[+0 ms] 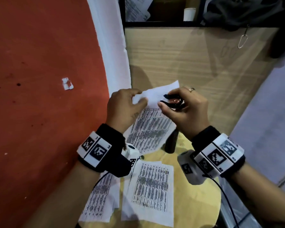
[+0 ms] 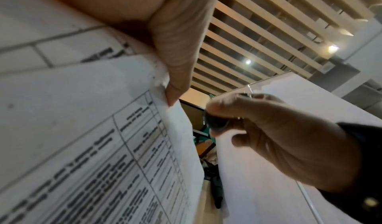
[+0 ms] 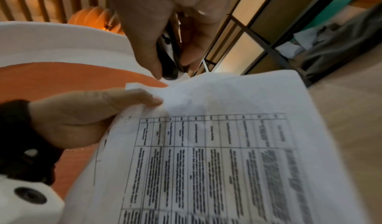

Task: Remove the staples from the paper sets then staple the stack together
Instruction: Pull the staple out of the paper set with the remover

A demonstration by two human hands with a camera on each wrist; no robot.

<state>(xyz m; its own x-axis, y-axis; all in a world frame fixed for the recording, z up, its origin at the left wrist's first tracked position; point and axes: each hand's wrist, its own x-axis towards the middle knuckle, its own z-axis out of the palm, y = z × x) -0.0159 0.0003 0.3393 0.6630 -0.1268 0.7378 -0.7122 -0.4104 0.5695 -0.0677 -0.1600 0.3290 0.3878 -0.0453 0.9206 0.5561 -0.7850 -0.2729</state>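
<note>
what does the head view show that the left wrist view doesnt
Only the head view shows the two loose paper sets lying on the yellow table, the black stapler below the held sheets, and the paper cup on the shelf.

Only the left wrist view shows the slatted ceiling and its lights.

Both show the left hand pinching a corner of the held paper set, and the right hand gripping the black staple remover close to that corner.
</note>
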